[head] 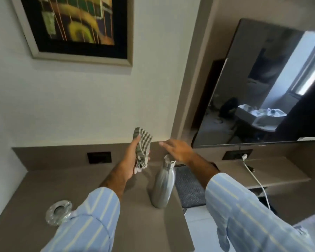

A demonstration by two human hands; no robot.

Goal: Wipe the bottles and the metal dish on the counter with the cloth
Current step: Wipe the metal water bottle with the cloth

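Observation:
My left hand [133,159] is closed around a folded, green-and-white striped cloth [142,146], held up above the brown counter [135,224]. A silver steel bottle [163,186] stands upright near the counter's right edge. Just above and behind its cap, my right hand [178,149] hovers with fingers spread and nothing in it, apart from the bottle. A round shiny dish [59,211] lies at the front left of the counter, partly covered by my left sleeve.
A dark textured mat [189,186] lies to the right of the bottle. A white cable [256,179] runs from a wall socket over a lower shelf. A television [262,88] hangs at the right, a framed picture [76,28] on the wall above.

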